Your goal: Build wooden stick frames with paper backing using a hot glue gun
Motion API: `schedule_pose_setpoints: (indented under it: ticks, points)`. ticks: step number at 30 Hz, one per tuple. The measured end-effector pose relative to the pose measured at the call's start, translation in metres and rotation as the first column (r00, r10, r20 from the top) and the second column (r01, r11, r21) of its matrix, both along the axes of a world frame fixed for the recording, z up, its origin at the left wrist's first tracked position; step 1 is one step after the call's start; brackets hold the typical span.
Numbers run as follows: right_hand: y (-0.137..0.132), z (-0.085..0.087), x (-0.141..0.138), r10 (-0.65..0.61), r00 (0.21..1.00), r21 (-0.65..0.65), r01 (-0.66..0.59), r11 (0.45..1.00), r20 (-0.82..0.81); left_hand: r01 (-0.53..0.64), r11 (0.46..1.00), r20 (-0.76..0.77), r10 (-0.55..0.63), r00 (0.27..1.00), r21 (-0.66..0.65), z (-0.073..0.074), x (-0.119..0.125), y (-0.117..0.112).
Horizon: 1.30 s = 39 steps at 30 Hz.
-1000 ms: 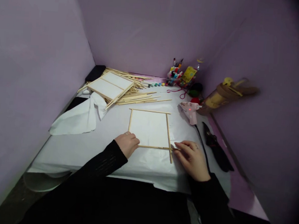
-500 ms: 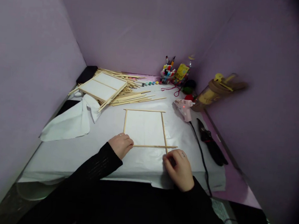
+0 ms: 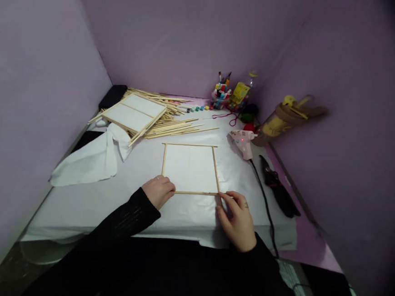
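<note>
The left hand (image 3: 159, 191) is laid on the bench (image 3: 138, 161) at the near left corner of the frame (image 3: 191, 168), a square of four sticks set round a white sheet. Its grip is curled loosely, knuckles up, with the fingertips tucked against the left end of the near stick (image 3: 195, 193). Whether that end is pinched cannot be told. The right hand (image 3: 236, 217) is laid at the near right corner. Its grip is open and the fingers are stretched forward and flat. The index tip touches the spot where the near stick meets the right-hand one, and nothing is enclosed by it. The frame is seen flat on the white-covered bench, in the middle, just beyond both hands, and both forearms are covered by black sleeves. A pile of sticks (image 3: 177, 127) is heaped at the far left, with a second frame (image 3: 133, 112) resting on top of it. A white cloth (image 3: 87, 160) is crumpled just in front of that pile. To the right of the frame a pink glue gun (image 3: 242, 140) is stood, a small red light showing on it, and its black cord (image 3: 263, 199) is run toward the near edge. Dark cutters (image 3: 278, 186) are laid beside the cord. At the far edge a row of paint pots (image 3: 197, 108) and a cup of pens (image 3: 220, 95) are set near the wall.
</note>
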State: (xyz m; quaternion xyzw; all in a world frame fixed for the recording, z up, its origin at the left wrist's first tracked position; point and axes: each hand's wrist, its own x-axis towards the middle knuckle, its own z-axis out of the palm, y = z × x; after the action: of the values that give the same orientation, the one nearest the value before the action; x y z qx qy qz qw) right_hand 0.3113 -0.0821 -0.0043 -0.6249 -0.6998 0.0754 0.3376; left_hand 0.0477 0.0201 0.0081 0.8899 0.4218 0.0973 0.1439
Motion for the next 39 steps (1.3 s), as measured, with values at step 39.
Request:
schedule_pose_setpoints:
  ticks: [39]
  points:
    - [0.001, 0.000, 0.000, 0.070, 0.990, 0.035, -0.075, 0.997, 0.122, 0.202, 0.978, -0.135, -0.208, 0.969, -0.051, 0.043, 0.081, -0.010]
